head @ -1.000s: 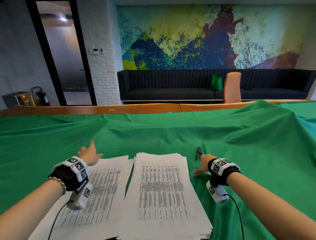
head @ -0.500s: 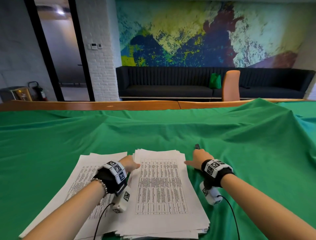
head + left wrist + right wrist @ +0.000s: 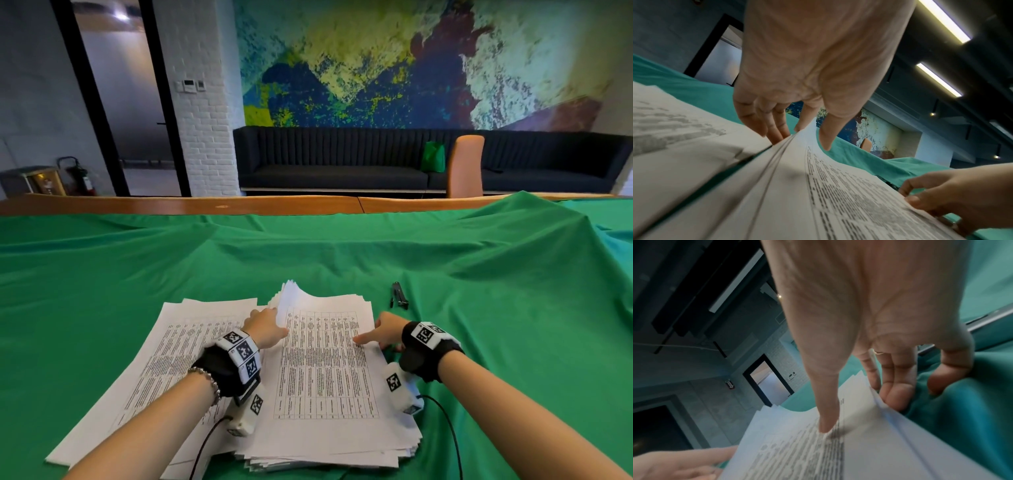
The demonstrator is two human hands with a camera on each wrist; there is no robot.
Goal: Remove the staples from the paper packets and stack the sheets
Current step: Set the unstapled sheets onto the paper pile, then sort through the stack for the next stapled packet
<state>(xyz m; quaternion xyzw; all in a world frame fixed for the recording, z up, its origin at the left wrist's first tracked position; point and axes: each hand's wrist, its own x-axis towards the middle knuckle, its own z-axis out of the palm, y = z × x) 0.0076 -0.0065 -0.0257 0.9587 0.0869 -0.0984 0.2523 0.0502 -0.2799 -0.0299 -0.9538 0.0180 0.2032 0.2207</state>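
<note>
Two piles of printed sheets lie on the green cloth: a flat left pile (image 3: 164,370) and a thick right stack (image 3: 325,377). My left hand (image 3: 267,327) grips the left edge of the top packet (image 3: 838,186) on the right stack, fingers (image 3: 774,129) under it and thumb above, so the far left corner (image 3: 291,296) curls up. My right hand (image 3: 380,334) holds the same packet's right edge, with the thumb (image 3: 825,421) pressing on the print and the fingers (image 3: 894,395) below. A black staple remover (image 3: 399,296) lies on the cloth beyond the right hand. No staple is visible.
Green cloth (image 3: 496,308) covers the table, with folds and a raised hump at the far right. The table's wooden far edge (image 3: 178,205) runs across the back. An orange chair back (image 3: 466,164) and a dark sofa stand behind it. Camera cables trail from both wrists.
My left hand crossed from the left pile to the right stack's left edge and lifted it. My right hand left the staple remover and came onto the stack's right edge.
</note>
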